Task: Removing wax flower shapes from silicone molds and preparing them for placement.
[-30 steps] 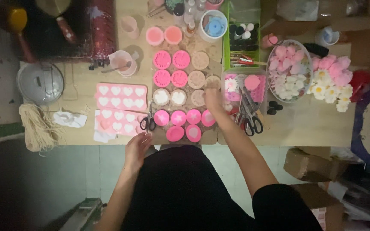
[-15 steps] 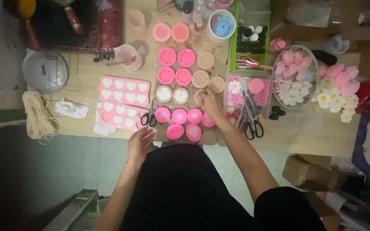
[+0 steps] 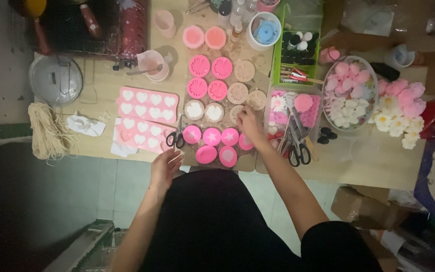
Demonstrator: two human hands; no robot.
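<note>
Right hand (image 3: 247, 123) barely shifted since earlier frame, fingers pinched on a beige round mould (image 3: 238, 114) at 12 o'clock from it. Left hand (image 3: 164, 168) held at table edge, loosely open, thin stick across fingers. Scissors (image 3: 177, 137) just at its 1 o'clock; right hand nearer mould.

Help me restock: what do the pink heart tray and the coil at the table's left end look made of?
The pink heart tray looks like matte silicone: soft rounded edges, no glare. The coil looks like raw, pale natural-fibre string, perhaps cotton or jute, with loose thin strands.
</note>
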